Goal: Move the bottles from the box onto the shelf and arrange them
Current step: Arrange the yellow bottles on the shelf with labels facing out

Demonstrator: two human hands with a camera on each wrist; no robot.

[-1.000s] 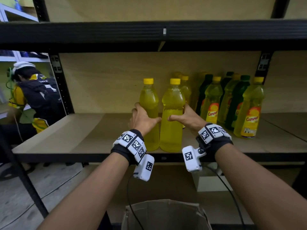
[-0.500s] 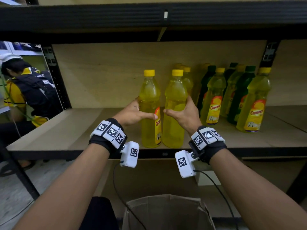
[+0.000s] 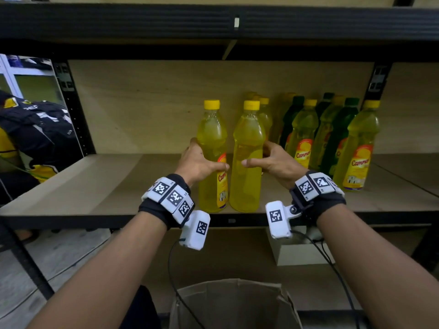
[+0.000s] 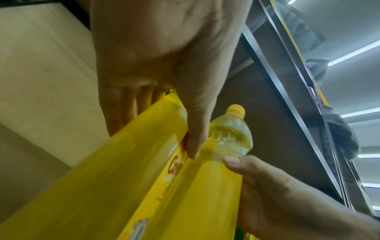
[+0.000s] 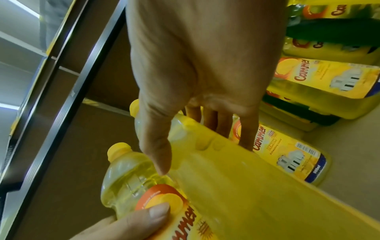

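Two yellow bottles with yellow caps stand side by side at the front of the wooden shelf [image 3: 99,186]. My left hand [image 3: 202,160] grips the left yellow bottle [image 3: 212,138] around its middle, thumb in front and fingers behind; the same bottle [image 4: 115,170] fills the left wrist view. My right hand [image 3: 268,160] grips the right yellow bottle [image 3: 248,143] the same way, and the right wrist view shows that bottle [image 5: 236,178] under my palm. The open cardboard box [image 3: 235,302] sits below, its inside hidden.
Several more yellow and green bottles [image 3: 358,148] stand in rows on the shelf to the right. The upper shelf beam [image 3: 213,20] runs overhead. A person in black and yellow [image 3: 31,134] crouches beyond the left upright. A white block [image 3: 299,252] lies under the shelf.
Both bottles have been turned where they stand: the left bottle's label now shows on its right side. My view has shifted slightly downward.
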